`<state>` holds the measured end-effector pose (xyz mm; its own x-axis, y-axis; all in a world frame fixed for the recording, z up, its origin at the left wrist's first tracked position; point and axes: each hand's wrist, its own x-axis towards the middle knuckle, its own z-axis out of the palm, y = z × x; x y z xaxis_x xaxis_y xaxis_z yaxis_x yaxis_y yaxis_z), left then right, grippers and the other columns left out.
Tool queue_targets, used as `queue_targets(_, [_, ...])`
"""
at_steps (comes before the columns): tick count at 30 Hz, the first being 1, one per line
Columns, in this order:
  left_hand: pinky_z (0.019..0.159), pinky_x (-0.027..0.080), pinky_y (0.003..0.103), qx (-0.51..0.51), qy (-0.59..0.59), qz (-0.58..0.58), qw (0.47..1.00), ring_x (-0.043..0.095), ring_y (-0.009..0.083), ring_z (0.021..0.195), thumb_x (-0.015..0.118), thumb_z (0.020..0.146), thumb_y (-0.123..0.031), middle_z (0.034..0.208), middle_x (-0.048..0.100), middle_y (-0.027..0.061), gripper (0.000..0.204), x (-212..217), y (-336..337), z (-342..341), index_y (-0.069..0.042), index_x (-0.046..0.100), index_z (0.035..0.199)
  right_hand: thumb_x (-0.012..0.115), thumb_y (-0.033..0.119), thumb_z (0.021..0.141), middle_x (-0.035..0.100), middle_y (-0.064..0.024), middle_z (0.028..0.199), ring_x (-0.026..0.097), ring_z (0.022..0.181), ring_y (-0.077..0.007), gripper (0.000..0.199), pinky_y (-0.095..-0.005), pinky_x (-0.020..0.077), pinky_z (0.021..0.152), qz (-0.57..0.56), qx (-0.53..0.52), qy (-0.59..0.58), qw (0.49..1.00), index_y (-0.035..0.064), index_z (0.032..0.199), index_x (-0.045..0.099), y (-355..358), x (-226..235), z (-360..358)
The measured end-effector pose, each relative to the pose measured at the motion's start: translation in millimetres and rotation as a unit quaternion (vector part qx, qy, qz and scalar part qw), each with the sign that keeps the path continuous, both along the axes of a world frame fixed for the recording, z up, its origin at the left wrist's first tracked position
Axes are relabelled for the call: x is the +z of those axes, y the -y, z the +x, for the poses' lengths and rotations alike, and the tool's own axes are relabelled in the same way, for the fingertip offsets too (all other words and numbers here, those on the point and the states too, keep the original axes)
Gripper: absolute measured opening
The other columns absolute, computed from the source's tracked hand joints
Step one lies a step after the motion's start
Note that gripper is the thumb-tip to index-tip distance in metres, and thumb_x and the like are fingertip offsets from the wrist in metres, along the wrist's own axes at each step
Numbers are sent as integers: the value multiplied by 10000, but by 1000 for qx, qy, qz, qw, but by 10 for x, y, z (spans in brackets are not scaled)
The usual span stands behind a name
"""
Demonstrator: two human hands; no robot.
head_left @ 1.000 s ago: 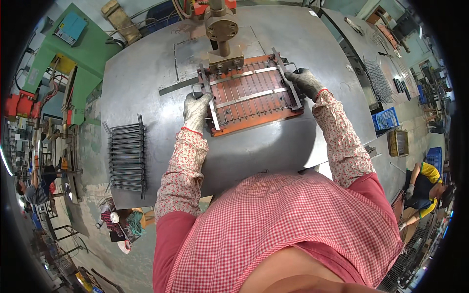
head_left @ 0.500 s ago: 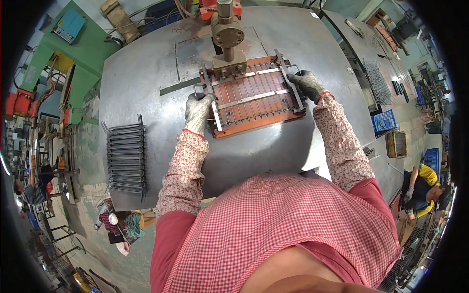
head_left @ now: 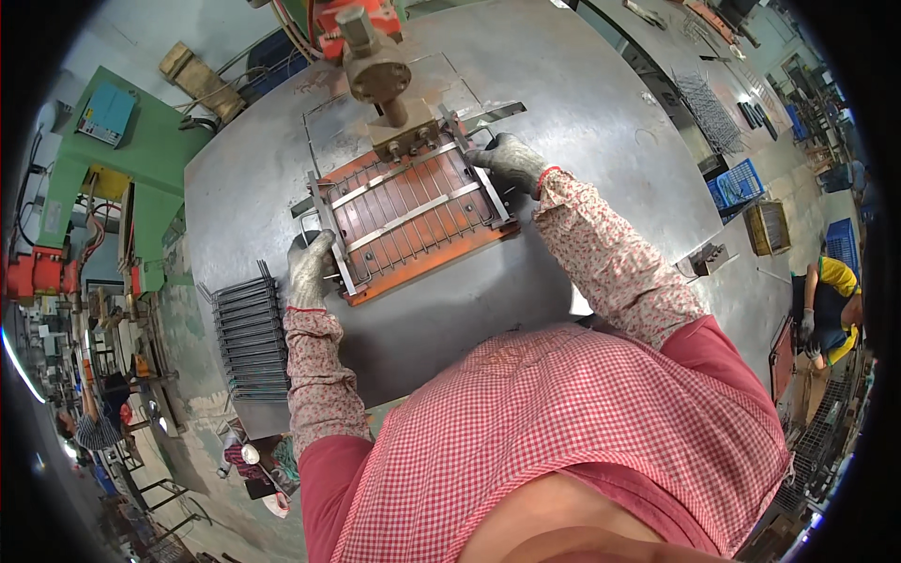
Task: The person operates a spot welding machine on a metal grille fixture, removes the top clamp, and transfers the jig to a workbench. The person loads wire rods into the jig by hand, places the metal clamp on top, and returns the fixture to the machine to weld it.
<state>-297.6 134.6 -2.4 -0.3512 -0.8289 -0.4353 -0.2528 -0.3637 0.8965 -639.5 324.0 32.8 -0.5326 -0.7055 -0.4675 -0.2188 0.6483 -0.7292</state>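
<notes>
While our two gloved hands hold the jig (head_left: pixel 430 260) by its opposite ends, the bronze-coloured press head (head_left: pixel 377 77) above it meets a different stretch of work — the jig has slid to our left across the steel table (head_left: pixel 572 94) in the last half second. Earlier the head stood close to the jig's left end; now it stands nearer the right one, with more of the wire grid (head_left: pixel 405 192) lying to the left of the head. Whether the head's foot touches the grid, we cannot tell.

Our left hand (head_left: pixel 310 270), left of the head and nearer our body, is folded around the jig's left end, its fingertips partly hidden. Our right hand (head_left: pixel 511 161), right of the head, is curled around the other end, as it was before.

Left of the head and closer to us, the stack of wire racks (head_left: pixel 251 333) now sits just beside our left hand; earlier a broad gap parted them. Right of the head, a flat strip (head_left: pixel 511 111) has come into sight past the jig. Our view has turned too, tilting table and stack alike. Far right of the head — beyond a blue crate (head_left: pixel 735 185) — a co-worker in yellow sleeves (head_left: pixel 838 275) bends forward.
</notes>
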Motion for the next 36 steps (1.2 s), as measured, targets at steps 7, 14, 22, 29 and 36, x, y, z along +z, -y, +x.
queue_targets(7, [513, 517, 366, -21, -16, 14, 1000, 577, 170, 547, 638, 870, -243, 693, 622, 59, 216, 5, -21, -23, -49, 572, 936, 716, 433, 785, 668, -196, 914, 662, 793, -242, 653, -379, 531, 710, -24, -5, 8, 1000, -120, 1106, 582, -28, -130, -53])
queue_targets(14, [420, 424, 300, 36, -94, 80, 992, 475, 140, 443, 678, 843, -217, 567, 520, 19, 173, 205, -229, 50, -64, 598, 851, 763, 404, 745, 662, -166, 815, 649, 718, -211, 561, -365, 531, 677, -7, -1, 20, 1000, -81, 988, 620, 84, 38, -53])
queue_targets(22, [946, 404, 401, 154, -238, 99, 954, 533, 232, 1046, 615, 856, -545, 1198, 542, 97, 637, 102, -1068, -401, -83, 516, 1282, 693, 518, 746, 601, -242, 1219, 591, 1129, -366, 803, -420, 460, 972, -184, -21, -238, 954, 28, 1343, 471, 416, 216, 5])
queue_targets(29, [789, 513, 319, -232, -83, -204, 948, 627, 166, 858, 620, 928, -233, 935, 671, 85, 313, 471, -1914, -452, 6, 612, 1130, 723, 474, 760, 602, -218, 1233, 596, 1124, -366, 764, -416, 462, 969, -76, -49, -244, 966, 45, 1340, 471, -18, -248, -269])
queue_targets(36, [683, 513, 335, 78, 53, -165, 982, 627, 218, 760, 682, 827, -389, 980, 637, 145, 779, 402, -504, -280, 40, 356, 1390, 738, 510, 748, 654, -213, 1097, 653, 992, -279, 845, -387, 524, 815, -126, -132, -49, 982, -25, 1336, 451, -264, -233, -167])
